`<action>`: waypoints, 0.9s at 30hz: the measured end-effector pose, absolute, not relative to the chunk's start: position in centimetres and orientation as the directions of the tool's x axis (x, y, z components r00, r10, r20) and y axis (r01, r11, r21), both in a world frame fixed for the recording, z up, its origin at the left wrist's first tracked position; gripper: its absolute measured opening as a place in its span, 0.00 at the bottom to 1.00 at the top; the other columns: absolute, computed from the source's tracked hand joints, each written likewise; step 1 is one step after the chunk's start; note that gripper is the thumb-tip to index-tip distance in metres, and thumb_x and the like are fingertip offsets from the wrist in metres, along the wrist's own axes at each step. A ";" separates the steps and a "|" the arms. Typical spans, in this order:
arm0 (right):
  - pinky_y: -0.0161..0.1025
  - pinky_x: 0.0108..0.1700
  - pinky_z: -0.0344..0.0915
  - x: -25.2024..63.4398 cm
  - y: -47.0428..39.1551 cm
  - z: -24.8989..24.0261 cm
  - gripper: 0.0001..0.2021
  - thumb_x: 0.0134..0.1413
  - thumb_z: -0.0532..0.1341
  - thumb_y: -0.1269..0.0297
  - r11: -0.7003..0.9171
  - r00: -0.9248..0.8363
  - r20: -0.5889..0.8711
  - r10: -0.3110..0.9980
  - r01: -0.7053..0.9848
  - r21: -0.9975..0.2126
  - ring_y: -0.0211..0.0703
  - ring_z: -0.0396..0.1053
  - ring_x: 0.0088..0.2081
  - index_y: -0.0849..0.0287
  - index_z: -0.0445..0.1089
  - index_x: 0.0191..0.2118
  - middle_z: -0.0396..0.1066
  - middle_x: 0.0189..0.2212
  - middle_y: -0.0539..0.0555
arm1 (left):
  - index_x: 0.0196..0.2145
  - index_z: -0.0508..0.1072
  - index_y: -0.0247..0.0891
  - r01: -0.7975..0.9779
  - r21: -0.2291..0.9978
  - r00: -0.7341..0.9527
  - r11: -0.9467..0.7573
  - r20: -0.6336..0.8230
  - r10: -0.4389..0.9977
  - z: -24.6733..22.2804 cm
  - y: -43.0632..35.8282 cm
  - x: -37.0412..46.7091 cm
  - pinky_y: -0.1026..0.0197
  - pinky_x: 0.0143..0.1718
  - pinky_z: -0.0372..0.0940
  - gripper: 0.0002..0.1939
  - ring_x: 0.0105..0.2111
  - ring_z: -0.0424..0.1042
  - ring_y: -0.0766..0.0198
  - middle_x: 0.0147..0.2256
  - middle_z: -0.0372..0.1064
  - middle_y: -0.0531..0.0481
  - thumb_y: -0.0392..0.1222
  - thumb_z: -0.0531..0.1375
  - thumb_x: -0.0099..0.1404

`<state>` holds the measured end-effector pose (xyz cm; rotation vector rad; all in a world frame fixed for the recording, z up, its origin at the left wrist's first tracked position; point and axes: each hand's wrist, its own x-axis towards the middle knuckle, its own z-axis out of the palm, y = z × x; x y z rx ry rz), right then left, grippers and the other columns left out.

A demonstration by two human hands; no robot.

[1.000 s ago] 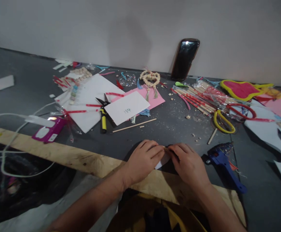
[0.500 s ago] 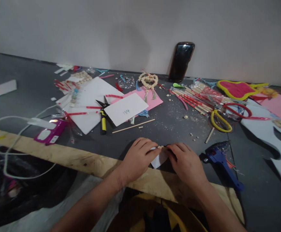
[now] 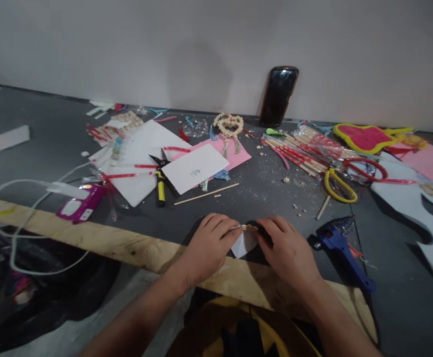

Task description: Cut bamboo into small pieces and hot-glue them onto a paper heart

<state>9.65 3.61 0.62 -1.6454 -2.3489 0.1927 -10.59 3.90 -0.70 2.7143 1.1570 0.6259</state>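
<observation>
Near the table's front edge, my left hand (image 3: 209, 244) pinches the left side of a small piece of white paper (image 3: 243, 246) between thumb and fingers. My right hand (image 3: 287, 248) is curled at the paper's right side, its fingertips partly hidden. A row of small yellowish bits (image 3: 250, 226) runs along the paper's upper edge, between my fingertips; a dark patch by my right fingers is too unclear to name. To the right of my right hand lies a blue glue gun (image 3: 342, 255).
Beyond my hands lie a thin wooden stick (image 3: 207, 194), yellow-handled pliers (image 3: 159, 186), a white card (image 3: 196, 169) and red-and-yellow-handled scissors (image 3: 340, 186). A phone (image 3: 278, 96) leans on the wall. A purple power strip (image 3: 81, 203) with white cables sits left.
My fingers have shifted slightly on the paper, and more of the yellowish row shows between them. The paper stays in about the same place.
</observation>
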 end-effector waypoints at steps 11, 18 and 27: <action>0.42 0.43 0.62 8.6 4.1 1.0 0.10 0.57 0.56 0.68 0.443 -0.407 0.178 0.896 0.843 -0.304 0.46 0.64 0.40 0.57 0.71 0.43 0.72 0.38 0.55 | 0.46 0.70 0.35 0.671 0.293 0.610 -0.681 0.303 0.732 -0.6 3.5 -10.4 0.52 0.48 0.60 0.13 0.45 0.64 0.58 0.45 0.69 0.43 0.34 0.52 0.65; 0.44 0.44 0.63 9.0 3.8 1.0 0.11 0.59 0.53 0.69 0.436 -0.389 0.199 0.900 0.819 -0.373 0.46 0.64 0.40 0.59 0.71 0.43 0.71 0.38 0.57 | 0.47 0.69 0.35 0.657 0.325 0.604 -0.680 0.314 0.733 -0.6 3.3 -10.7 0.50 0.48 0.60 0.15 0.45 0.64 0.56 0.45 0.69 0.43 0.31 0.51 0.65; 0.46 0.45 0.63 8.3 3.8 1.3 0.14 0.57 0.53 0.72 0.508 -0.456 0.227 0.861 0.798 -0.323 0.47 0.62 0.42 0.56 0.72 0.46 0.71 0.42 0.57 | 0.44 0.71 0.36 0.670 0.284 0.599 -0.686 0.339 0.726 -0.4 3.2 -10.6 0.50 0.47 0.61 0.13 0.45 0.64 0.56 0.45 0.69 0.42 0.32 0.52 0.64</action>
